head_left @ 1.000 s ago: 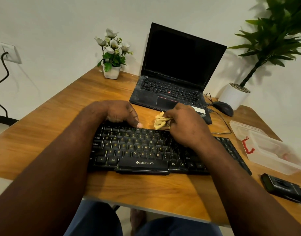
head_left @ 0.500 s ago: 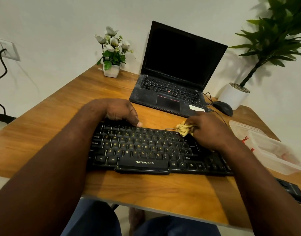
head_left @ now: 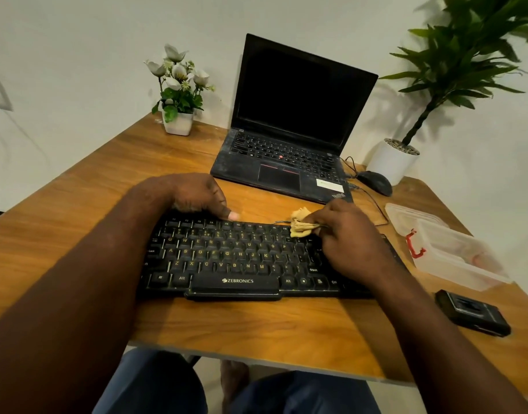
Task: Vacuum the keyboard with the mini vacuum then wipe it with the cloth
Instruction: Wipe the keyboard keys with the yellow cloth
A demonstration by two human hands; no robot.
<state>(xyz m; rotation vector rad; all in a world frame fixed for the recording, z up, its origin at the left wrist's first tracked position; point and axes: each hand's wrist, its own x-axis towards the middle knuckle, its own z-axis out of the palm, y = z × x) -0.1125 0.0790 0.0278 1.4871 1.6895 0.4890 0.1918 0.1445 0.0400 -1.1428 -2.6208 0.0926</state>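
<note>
Cloth (head_left: 300, 225), yellow and crumpled, was pinched in the fingers of the right hand (head_left: 349, 243) and pressed on the upper key rows of the black keyboard (head_left: 235, 258), right of the middle. The left hand (head_left: 197, 195) gripped the far edge of the keyboard near its left end, fingers curled. The keyboard lay on the wooden desk (head_left: 77, 222) in front of an open laptop (head_left: 289, 124). A clear plastic box (head_left: 454, 252) and a flat black device (head_left: 472, 313) lay at the right.

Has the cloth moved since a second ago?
Yes. The cloth moved right along the top rows of the keyboard, away from the left hand.
</note>
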